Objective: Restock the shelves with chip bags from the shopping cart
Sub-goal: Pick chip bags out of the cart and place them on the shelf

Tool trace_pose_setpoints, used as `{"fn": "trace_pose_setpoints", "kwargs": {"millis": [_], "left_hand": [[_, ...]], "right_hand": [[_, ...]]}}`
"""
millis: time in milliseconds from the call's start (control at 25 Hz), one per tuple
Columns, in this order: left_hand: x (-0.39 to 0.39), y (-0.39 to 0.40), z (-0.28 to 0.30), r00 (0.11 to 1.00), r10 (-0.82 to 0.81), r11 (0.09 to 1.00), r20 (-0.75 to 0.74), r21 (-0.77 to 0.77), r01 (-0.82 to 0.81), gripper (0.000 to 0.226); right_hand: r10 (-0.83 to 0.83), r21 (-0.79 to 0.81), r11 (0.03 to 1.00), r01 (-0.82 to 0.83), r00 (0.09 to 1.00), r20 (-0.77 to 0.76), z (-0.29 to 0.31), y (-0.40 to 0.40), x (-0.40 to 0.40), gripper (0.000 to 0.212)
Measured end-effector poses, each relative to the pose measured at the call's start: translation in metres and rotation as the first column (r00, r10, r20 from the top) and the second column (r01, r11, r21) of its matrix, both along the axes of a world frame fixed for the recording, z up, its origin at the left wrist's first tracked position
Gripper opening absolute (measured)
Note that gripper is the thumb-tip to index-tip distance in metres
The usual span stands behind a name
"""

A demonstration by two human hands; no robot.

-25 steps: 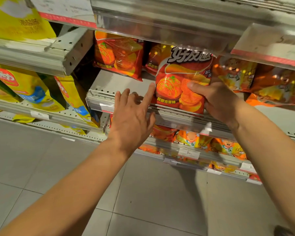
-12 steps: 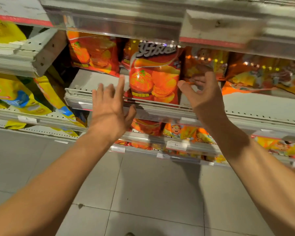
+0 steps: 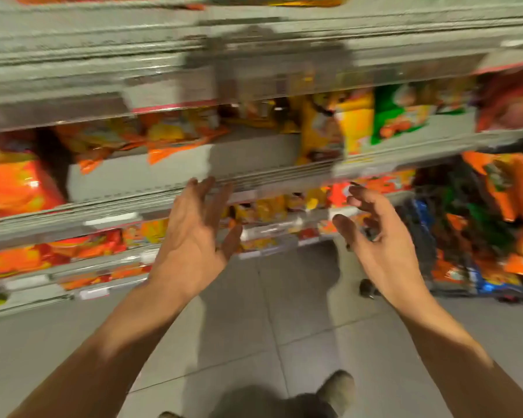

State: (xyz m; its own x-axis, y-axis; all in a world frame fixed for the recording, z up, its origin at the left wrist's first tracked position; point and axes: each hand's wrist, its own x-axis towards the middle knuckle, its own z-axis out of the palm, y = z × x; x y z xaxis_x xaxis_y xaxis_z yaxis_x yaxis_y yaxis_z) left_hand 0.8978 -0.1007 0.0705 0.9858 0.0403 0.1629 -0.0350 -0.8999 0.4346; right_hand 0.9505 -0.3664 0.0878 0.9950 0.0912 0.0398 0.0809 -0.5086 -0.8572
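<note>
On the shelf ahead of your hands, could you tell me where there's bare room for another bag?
The shelf is bare between the red bag on its left and the yellow bags on its right, in front of the orange bags. The cart is crowded.

A second ago the right hand (image 3: 384, 239) gripped an orange chip bag (image 3: 15, 188) at the shelf (image 3: 163, 173) edge; now it holds nothing, fingers loosely spread. Both it and the left hand (image 3: 194, 236) have drawn back nearer. The view has swung right and blurred, leaving that bag far left.
</note>
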Motion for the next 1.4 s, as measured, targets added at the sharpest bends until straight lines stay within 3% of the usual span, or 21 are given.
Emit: {"fn": "trace_pose_setpoints", "kwargs": {"millis": [240,360,600,760,920,1160,1320,1400], "left_hand": [[0.098,-0.27,0.082,0.933,-0.357,0.93,-0.038,-0.106,0.351,0.063],[0.134,-0.374,0.124,0.899,-0.435,0.888,-0.042,-0.188,0.421,0.059],[0.195,-0.487,0.151,0.826,-0.562,0.821,-0.035,-0.142,0.553,0.042],[0.23,-0.537,0.139,0.801,-0.574,0.816,-0.17,-0.204,0.542,0.045],[0.286,-0.58,0.124,0.781,-0.522,0.851,-0.342,-0.276,0.447,0.063],[0.35,-0.623,0.099,0.735,-0.393,0.872,-0.553,-0.478,0.107,0.086],[0.367,-0.642,0.08,0.663,-0.303,0.825,-0.684,-0.537,-0.178,0.077],[0.371,-0.649,0.077,0.629,-0.25,0.829,-0.737,-0.498,-0.255,0.058]], "right_hand": [[-0.246,0.081,0.964,0.254,0.964,-0.1,0.072,-0.237,0.002,0.039],[-0.31,0.046,0.949,0.313,0.948,-0.066,0.106,-0.326,-0.004,0.033],[-0.435,0.009,0.899,0.438,0.896,-0.089,0.14,-0.447,-0.009,0.036],[-0.508,-0.024,0.86,0.509,0.851,-0.133,0.142,-0.501,0.008,0.034],[-0.563,-0.09,0.826,0.556,0.805,-0.186,0.145,-0.547,0.05,0.039],[-0.581,-0.215,0.814,0.54,0.745,-0.327,0.13,-0.607,0.115,0.052],[-0.599,-0.192,0.792,0.579,0.678,-0.426,0.1,-0.642,0.142,0.046],[-0.565,-0.151,0.803,0.577,0.656,-0.501,0.08,-0.655,0.152,0.045]]}}
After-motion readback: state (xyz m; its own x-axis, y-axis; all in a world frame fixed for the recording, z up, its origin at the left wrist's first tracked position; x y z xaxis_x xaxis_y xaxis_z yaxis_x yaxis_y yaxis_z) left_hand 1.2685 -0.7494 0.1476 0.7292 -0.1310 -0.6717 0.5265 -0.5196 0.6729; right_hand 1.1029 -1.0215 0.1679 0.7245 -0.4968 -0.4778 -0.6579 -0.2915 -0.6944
